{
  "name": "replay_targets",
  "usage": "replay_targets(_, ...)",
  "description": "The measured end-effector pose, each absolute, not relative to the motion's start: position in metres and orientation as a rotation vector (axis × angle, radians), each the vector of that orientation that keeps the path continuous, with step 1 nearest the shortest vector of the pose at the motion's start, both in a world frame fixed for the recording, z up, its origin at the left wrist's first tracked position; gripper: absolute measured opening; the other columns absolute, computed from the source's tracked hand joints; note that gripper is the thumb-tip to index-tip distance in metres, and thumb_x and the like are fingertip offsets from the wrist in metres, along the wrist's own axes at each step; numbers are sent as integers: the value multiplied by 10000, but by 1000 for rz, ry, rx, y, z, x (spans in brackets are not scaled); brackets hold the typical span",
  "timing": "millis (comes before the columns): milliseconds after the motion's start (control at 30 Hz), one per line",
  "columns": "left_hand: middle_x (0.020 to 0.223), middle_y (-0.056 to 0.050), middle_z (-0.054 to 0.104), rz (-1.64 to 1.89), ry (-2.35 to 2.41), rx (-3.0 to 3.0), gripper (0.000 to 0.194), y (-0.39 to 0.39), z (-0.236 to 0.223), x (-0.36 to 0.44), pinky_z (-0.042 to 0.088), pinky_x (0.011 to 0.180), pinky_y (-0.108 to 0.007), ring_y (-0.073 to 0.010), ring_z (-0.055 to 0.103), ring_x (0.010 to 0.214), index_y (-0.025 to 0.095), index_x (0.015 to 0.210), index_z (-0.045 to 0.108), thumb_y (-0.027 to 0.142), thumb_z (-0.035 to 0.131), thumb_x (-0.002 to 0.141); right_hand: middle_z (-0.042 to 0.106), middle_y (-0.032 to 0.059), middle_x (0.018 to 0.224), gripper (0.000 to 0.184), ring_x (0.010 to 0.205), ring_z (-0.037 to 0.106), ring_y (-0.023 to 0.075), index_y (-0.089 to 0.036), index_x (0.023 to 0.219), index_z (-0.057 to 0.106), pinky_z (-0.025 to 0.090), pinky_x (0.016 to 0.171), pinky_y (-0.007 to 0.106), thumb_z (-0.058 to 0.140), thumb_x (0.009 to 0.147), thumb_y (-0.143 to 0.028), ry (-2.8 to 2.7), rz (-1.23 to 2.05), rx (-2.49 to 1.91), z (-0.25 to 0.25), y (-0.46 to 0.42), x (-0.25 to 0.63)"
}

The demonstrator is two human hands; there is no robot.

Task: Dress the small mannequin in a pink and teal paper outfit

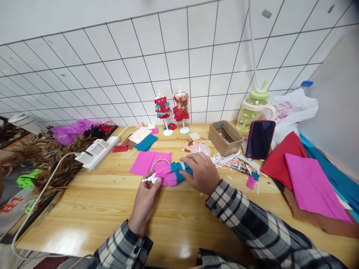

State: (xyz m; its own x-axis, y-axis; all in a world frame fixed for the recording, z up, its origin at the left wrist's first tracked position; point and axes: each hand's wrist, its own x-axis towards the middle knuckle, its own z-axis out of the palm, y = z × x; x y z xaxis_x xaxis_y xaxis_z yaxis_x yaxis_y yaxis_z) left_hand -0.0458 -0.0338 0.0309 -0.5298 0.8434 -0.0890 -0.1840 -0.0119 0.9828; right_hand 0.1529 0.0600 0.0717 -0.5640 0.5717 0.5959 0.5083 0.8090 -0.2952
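Observation:
Just above the wood, a small white dress form (152,178) lies on its side, its neck pointing left. It wears a pink paper bodice (168,177) and a teal paper skirt (179,170). My left hand (147,196) is closed around the form's upper end, thumb on top. At the hem end, my right hand (203,172) has thumb and fingers on either side of the teal paper, hiding part of it. A white strip crosses the skirt by those fingertips. Behind the dress, a pale ring (160,160) rests over a pink sheet (140,161).
Two dressed forms, one in red (162,108) and one in brown and red (181,108), stand by the tiled wall. A cardboard box (226,144), paper scraps (228,161), a phone (260,140) and a drink bottle (251,112) are right. A power strip (98,153) lies left.

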Motion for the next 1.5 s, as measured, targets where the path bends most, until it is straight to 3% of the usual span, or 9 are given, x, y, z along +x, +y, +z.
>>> replay_targets(100, 1142, -73, 677, 1580, 1369, 595, 605, -50, 23, -56, 493, 963, -401, -211, 651, 1040, 211, 1190, 529, 391, 806, 682, 634, 103, 1220, 498, 1108, 518, 260, -157, 1253, 565, 326, 1000, 430, 644, 839, -422, -2435, 162, -707, 43, 60, 172)
replay_targets(133, 1145, -83, 678, 1535, 1356, 590, 607, -53, 22, -60, 496, 969, -415, -222, 651, 1049, 205, 1187, 534, 395, 807, 680, 640, 92, 1230, 464, 1129, 518, 255, -171, 1259, 564, 285, 1046, 448, 643, 848, -368, -2467, 138, -711, 35, 60, 176)
replay_targets(233, 1193, -128, 653, 1382, 1476, 736, 631, -56, 25, -76, 507, 958, -454, -261, 641, 1072, 180, 1200, 549, 456, 784, 684, 718, 32, 1073, 263, 1016, 575, 204, -231, 1153, 630, 196, 1104, 466, 564, 902, -187, -2505, 3, -770, 21, 62, 181)
replay_targets(367, 1316, -128, 565, 1316, 1987, 1265, 706, -56, 41, -99, 482, 969, -491, -295, 553, 1190, 234, 1329, 506, 481, 742, 711, 740, -12, 885, 238, 849, 589, 170, -261, 1001, 680, 162, 1120, 483, 515, 910, -118, -2551, -85, -786, 23, 61, 180)
replay_targets(533, 1092, -56, 686, 997, 1826, 1924, 287, -55, 55, -95, 503, 943, -380, -225, 630, 1042, 265, 1059, 714, 402, 685, 809, 742, -16, 880, 278, 846, 591, 168, -274, 990, 691, 117, 1142, 492, 531, 867, -82, -2638, -14, -816, 30, 54, 180)
replay_targets(733, 1063, -66, 708, 984, 1797, 1997, 295, -54, 42, -75, 524, 890, -340, -203, 650, 989, 226, 1109, 685, 327, 677, 832, 696, 41, 1116, 307, 1066, 548, 233, -237, 1125, 654, 176, 1119, 506, 585, 831, -185, -2557, 69, -829, 52, 46, 181)
replay_targets(933, 1049, -71, 695, 1016, 1789, 2166, 266, -61, 43, -81, 503, 882, -343, -201, 635, 983, 214, 1090, 693, 303, 663, 842, 683, 48, 1062, 219, 962, 538, 213, -243, 1090, 670, 364, 889, 399, 560, 907, -293, -2446, 141, -636, 63, 22, 152)
replay_targets(1100, 1000, -59, 716, 972, 1906, 2360, 163, -61, 44, -86, 448, 874, -397, -225, 626, 973, 246, 980, 727, 281, 634, 850, 664, 58, 1089, 239, 988, 509, 229, -237, 1105, 662, 343, 861, 406, 568, 906, -330, -2526, 135, -672, 67, 14, 123)
replay_targets(1500, 966, -43, 725, 902, 1970, 2362, 122, -58, 40, -78, 399, 893, -403, -223, 607, 980, 246, 895, 718, 277, 604, 865, 682, 29, 1097, 156, 1016, 495, 219, -234, 881, 668, 252, 923, 456, 520, 931, -239, -2586, 79, -732, 61, 20, 108)
